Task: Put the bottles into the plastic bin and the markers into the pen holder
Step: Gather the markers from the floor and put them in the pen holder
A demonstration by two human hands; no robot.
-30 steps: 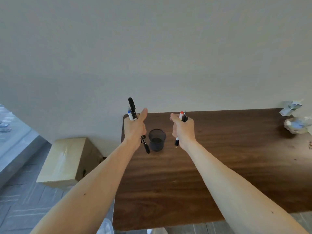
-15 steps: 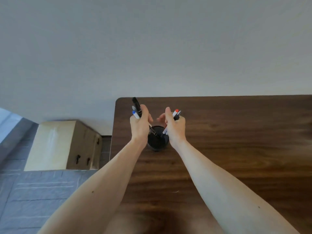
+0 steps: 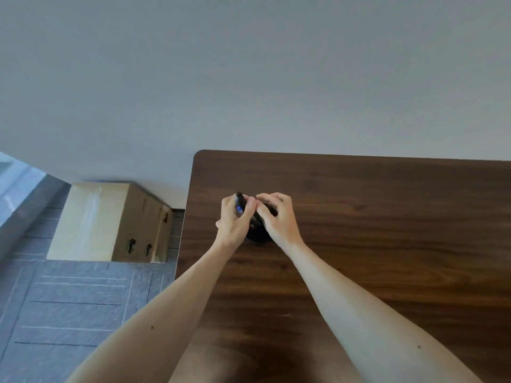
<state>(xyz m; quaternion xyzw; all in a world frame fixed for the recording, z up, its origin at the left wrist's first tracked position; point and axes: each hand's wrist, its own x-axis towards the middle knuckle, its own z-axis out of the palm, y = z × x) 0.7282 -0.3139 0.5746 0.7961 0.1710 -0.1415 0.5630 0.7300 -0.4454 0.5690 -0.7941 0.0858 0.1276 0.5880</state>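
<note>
A black mesh pen holder (image 3: 257, 239) stands on the dark wooden table (image 3: 387, 217) near its left edge, mostly covered by both hands. My left hand (image 3: 232, 222) grips two markers (image 3: 239, 206), one black and one with a blue cap, tilted with their lower ends going into the holder. My right hand (image 3: 278, 217) arches over the holder's mouth with its fingers spread and loosely bent. No marker shows in its grasp; dark marker ends peek out between its fingers. No bottles or plastic bin are in view.
A cardboard box (image 3: 110, 222) sits on the grey tiled floor (image 3: 69, 313) left of the table. A plain wall (image 3: 249, 78) runs behind the table's far edge. The table's left edge lies close to the holder.
Both hands have dropped onto the holder. The red-capped markers that the right hand held are no longer visible in it, and its fingers have spread. The left hand's markers have sunk lower.
</note>
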